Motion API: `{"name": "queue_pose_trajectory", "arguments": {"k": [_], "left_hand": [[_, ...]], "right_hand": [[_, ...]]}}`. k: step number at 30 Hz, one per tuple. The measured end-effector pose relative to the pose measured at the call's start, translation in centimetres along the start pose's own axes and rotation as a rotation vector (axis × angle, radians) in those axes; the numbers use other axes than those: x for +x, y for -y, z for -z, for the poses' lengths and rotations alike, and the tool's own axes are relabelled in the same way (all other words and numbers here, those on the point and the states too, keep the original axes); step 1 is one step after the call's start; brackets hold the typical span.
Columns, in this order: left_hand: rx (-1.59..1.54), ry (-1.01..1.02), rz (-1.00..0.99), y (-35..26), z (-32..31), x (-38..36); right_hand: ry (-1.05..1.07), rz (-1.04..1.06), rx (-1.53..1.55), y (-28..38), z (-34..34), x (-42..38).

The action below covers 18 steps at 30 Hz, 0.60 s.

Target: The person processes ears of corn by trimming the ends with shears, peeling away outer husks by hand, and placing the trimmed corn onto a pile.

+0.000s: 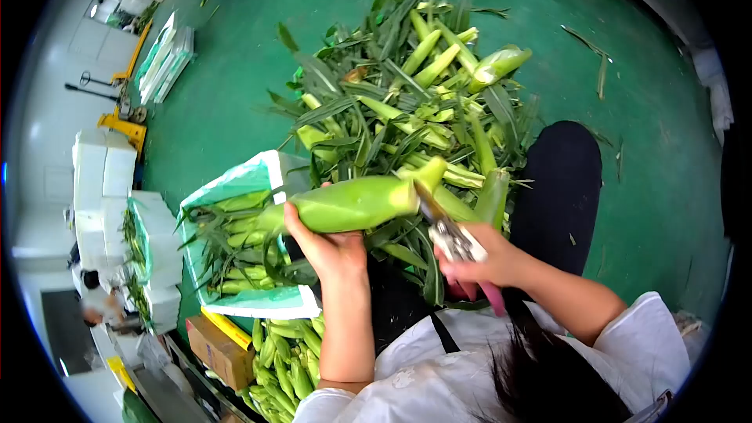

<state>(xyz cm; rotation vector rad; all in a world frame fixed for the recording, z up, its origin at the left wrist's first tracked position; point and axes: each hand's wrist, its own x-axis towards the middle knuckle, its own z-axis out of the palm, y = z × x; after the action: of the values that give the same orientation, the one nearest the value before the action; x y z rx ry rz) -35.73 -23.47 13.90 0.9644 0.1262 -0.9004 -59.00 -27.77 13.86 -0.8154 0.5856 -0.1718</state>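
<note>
My left hand [335, 252] is wrapped round the underside of a large green ear of corn [348, 205] in its husk, which lies almost level in front of me. My right hand [492, 257] grips pruning shears [456, 238] with pinkish-red handles. Their blades are right at the stalk end of the ear, where a short pale stem [431, 171] sticks out to the right. Just left of my left hand, a white foam box [276, 172] lined with green plastic holds several ears with leafy tips.
A big heap of cut leaves and stalks [392, 102] covers the green floor ahead. More ears [286, 364] lie below the box, beside a cardboard carton [219, 351]. At left stand stacked white foam boxes [102, 164] and a yellow pallet jack [125, 125]. Another person is far left.
</note>
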Motion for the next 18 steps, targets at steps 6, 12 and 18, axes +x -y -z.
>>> {"name": "queue_pose_trajectory", "arguments": {"k": [6, 12, 18], "left_hand": [[-0.338, 0.762, 0.409, -3.1, 3.4, -1.4], [-0.371, 0.527, 0.714, -2.2, 6.5, -4.2], [-0.346, 0.463, 0.293, -2.5, 9.6, -4.2]], "right_hand": [[0.438, -0.122, 0.33, -0.7, 1.5, -4.4], [-0.072, 0.244, 0.499, 6.0, 1.2, 2.2], [-0.313, -0.145, 0.669, -0.6, 2.7, 0.9]]}}
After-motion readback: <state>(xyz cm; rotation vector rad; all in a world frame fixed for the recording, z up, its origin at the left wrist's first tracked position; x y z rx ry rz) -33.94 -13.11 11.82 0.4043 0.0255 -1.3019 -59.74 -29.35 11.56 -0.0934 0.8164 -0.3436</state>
